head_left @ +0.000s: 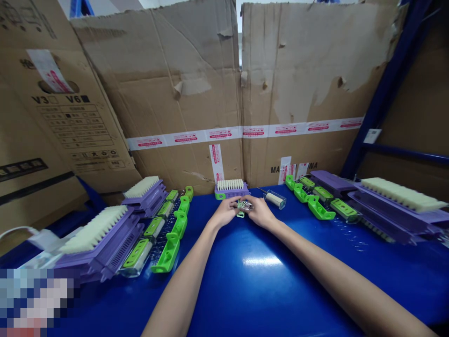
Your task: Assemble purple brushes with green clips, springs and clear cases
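The metal spring (246, 206) lies between the fingertips of the left hand (225, 213) and the right hand (261, 211), just above a small green piece (240, 215). Both hands are grasping these small parts, but one cannot tell exactly which fingers hold which. Directly behind them, on the far side, stands a purple brush block (229, 188) with pale bristles; a clear container (275, 199) lies near the right hand. On the left, green brackets (168, 253) form a row beside green-topped clear boxes (137, 255) and purple housings (105, 252); similar parts lie at right. The blue table (245, 290) is glossy, and tall cardboard sheets (185, 93) stand at its far edge.
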